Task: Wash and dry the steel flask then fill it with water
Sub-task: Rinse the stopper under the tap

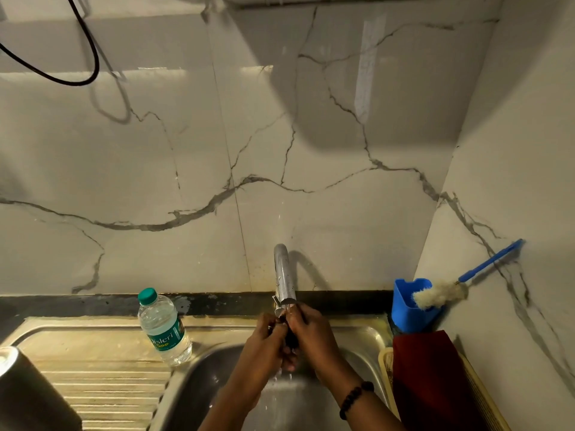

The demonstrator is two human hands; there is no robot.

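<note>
Both my hands meet under the steel tap (284,275), over the sink basin (202,387). My left hand (264,342) and my right hand (312,332) are closed together around a small dark object (291,339), mostly hidden by my fingers. Water drips from below my hands into the basin. The flask (29,396), a dark cylinder with a shiny steel mouth, stands on the ribbed drainboard (105,381) at the far lower left, well apart from both hands.
A clear plastic water bottle (163,328) with a green cap stands on the drainboard beside the basin. A blue holder (410,309) with a blue-handled bottle brush (441,293) sits in the right corner. A dark red cloth (432,381) lies over a yellow rack.
</note>
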